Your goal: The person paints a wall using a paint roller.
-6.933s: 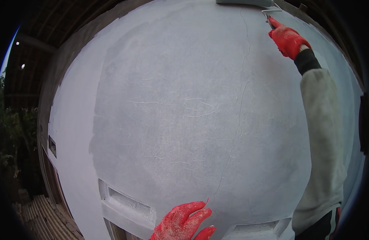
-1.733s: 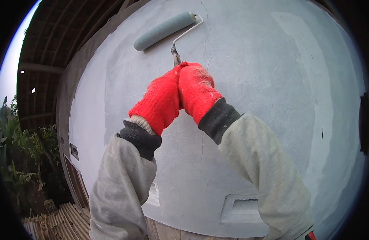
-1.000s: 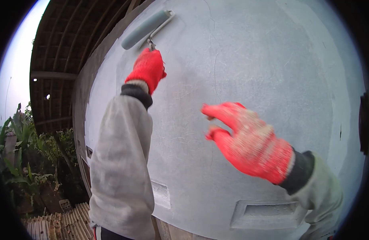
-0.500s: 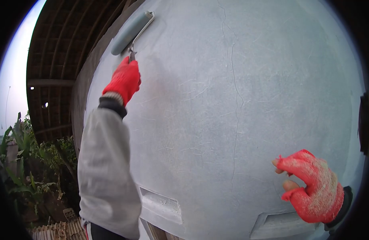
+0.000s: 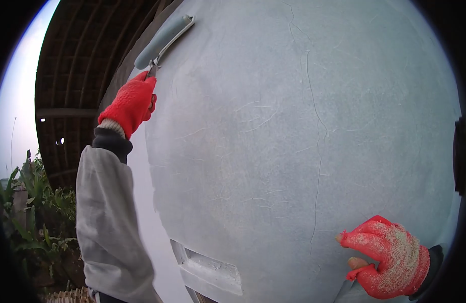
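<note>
My left hand, in a red knit glove, is raised at the upper left and closed round the handle of a paint roller. The roller's pale grey-blue sleeve lies slanted against the wall, near its left edge. Most of the handle is hidden in the glove. Low on the right, my right hand wears a red glove with whitish marks and bare fingertips. Its fingers are curved, with a gap between them and the thumb, and nothing is in it. Long cracks and short raised lines run over the pale blue-grey wall.
Recessed vent openings sit low in the wall; another is partly behind my right hand. A whiter strip borders the wall's left side. Beyond are a dark roof underside and green plants. Something dark is at the right edge.
My left hand and the roller's handle have shifted left and slightly down, and the roller lies closer to the wall's edge. My right hand appears a little lower and further left. The view has turned slightly.
</note>
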`<control>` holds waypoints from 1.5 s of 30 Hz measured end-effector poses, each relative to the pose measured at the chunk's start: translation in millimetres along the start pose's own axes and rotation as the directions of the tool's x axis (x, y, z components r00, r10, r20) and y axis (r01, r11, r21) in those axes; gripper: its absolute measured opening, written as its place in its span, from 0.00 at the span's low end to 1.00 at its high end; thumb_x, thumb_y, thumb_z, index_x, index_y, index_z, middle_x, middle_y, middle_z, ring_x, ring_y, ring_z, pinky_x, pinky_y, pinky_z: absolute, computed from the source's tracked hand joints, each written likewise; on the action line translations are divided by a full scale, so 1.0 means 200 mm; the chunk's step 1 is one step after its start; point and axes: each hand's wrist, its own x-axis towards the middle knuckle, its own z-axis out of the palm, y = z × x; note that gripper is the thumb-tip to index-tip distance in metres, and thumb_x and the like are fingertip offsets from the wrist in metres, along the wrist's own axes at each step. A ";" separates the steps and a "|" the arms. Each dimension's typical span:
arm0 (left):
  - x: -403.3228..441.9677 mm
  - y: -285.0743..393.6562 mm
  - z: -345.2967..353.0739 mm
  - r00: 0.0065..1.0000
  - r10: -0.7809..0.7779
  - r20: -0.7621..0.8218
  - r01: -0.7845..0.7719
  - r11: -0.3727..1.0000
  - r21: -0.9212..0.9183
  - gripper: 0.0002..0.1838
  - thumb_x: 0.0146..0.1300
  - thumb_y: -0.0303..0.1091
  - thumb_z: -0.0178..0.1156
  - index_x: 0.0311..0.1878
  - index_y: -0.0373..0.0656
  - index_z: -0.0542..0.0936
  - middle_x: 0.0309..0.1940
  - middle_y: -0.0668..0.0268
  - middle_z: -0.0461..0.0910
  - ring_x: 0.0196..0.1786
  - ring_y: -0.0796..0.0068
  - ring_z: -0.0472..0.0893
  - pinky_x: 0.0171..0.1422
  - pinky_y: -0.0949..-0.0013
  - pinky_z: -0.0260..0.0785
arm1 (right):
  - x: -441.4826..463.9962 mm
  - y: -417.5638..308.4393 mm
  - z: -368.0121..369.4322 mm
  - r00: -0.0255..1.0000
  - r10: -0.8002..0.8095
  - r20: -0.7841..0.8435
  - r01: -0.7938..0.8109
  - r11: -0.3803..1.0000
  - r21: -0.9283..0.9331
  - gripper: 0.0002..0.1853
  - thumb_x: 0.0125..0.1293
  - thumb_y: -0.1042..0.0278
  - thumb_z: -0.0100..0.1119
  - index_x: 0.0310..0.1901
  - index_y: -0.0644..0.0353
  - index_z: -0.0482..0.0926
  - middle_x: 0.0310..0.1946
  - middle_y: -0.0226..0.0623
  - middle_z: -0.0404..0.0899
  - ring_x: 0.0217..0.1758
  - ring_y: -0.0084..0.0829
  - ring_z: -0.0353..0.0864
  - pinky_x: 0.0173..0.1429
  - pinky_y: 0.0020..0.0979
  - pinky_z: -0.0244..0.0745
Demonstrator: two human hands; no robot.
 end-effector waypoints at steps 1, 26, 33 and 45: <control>-0.13 0.11 0.01 0.958 -0.284 -0.037 0.277 0.952 -0.131 0.12 0.69 0.42 0.53 0.51 0.49 0.75 0.29 0.70 0.69 0.29 0.78 0.72 0.28 0.72 0.65 | 0.01 -0.01 0.01 1.000 -0.001 0.006 0.001 1.000 0.008 0.24 0.49 0.77 0.70 0.51 0.60 0.79 0.41 0.41 0.81 0.41 0.39 0.81 0.40 0.36 0.77; -0.02 0.29 0.20 0.972 -0.213 -0.103 0.202 0.973 -0.107 0.12 0.70 0.39 0.49 0.53 0.49 0.73 0.23 0.70 0.66 0.23 0.79 0.68 0.25 0.74 0.60 | 0.04 0.15 -0.14 0.991 -0.101 -0.083 0.107 0.991 0.080 0.30 0.43 0.84 0.63 0.55 0.62 0.75 0.45 0.48 0.75 0.46 0.49 0.76 0.49 0.40 0.74; 0.54 0.04 0.16 0.968 0.250 0.007 -0.231 0.883 0.409 0.09 0.70 0.40 0.49 0.46 0.47 0.73 0.21 0.69 0.67 0.22 0.74 0.69 0.25 0.70 0.62 | 0.10 0.14 -0.15 0.994 -0.096 -0.050 0.101 0.991 0.090 0.29 0.44 0.82 0.63 0.54 0.62 0.75 0.44 0.48 0.76 0.47 0.49 0.76 0.49 0.40 0.74; 0.13 0.34 0.08 0.977 -0.214 0.012 0.211 0.949 -0.232 0.21 0.69 0.40 0.53 0.64 0.55 0.70 0.25 0.72 0.67 0.22 0.82 0.66 0.24 0.77 0.60 | 0.15 0.13 -0.19 0.992 -0.121 -0.031 0.124 0.981 0.151 0.26 0.46 0.80 0.63 0.52 0.63 0.75 0.43 0.47 0.77 0.45 0.48 0.77 0.47 0.40 0.74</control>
